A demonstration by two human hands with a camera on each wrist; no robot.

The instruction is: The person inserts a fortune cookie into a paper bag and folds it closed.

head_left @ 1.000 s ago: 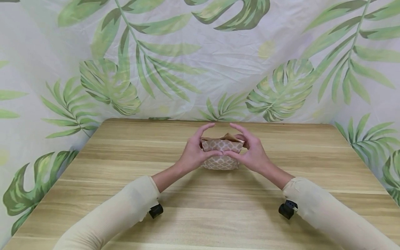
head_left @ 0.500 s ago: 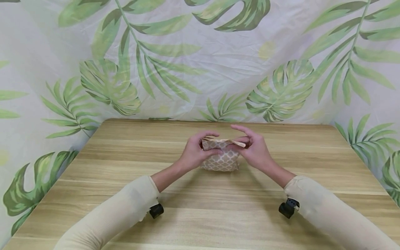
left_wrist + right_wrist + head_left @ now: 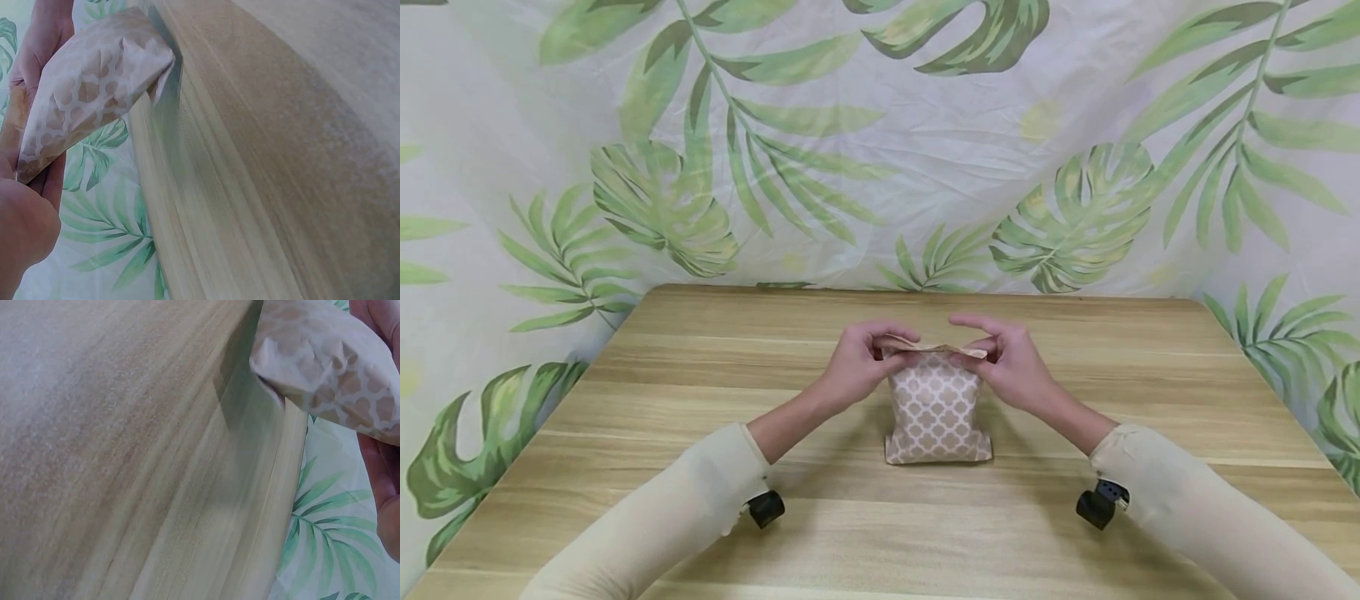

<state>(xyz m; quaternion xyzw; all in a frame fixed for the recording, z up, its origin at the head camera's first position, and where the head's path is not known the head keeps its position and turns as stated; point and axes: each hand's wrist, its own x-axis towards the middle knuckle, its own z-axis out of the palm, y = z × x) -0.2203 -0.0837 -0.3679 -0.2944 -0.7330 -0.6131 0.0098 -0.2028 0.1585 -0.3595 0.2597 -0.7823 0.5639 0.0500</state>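
A small brown paper bag (image 3: 936,408) with a white lattice print bulges in the middle of the table, its front face turned up toward me. My left hand (image 3: 859,362) pinches the left end of its top edge, thumb in front and fingers behind. At the right end of that edge my right hand (image 3: 1017,367) pinches likewise, its index finger stretched out above. The bag's mouth is pressed flat, so its contents are hidden. In the left wrist view the bag (image 3: 94,75) slants out from the fingers. The right wrist view shows its creased lower corner (image 3: 269,362).
A wood-grain table (image 3: 700,350) spreads under both arms, its far edge close to a leaf-print curtain (image 3: 820,167). Black wrist cameras (image 3: 766,508) hang below the cream sleeves (image 3: 670,500).
The bag's gaping mouth has been pressed flat and its top edge bent over. Its bottom has swung toward me, showing more of the front. Both hands have come slightly lower.
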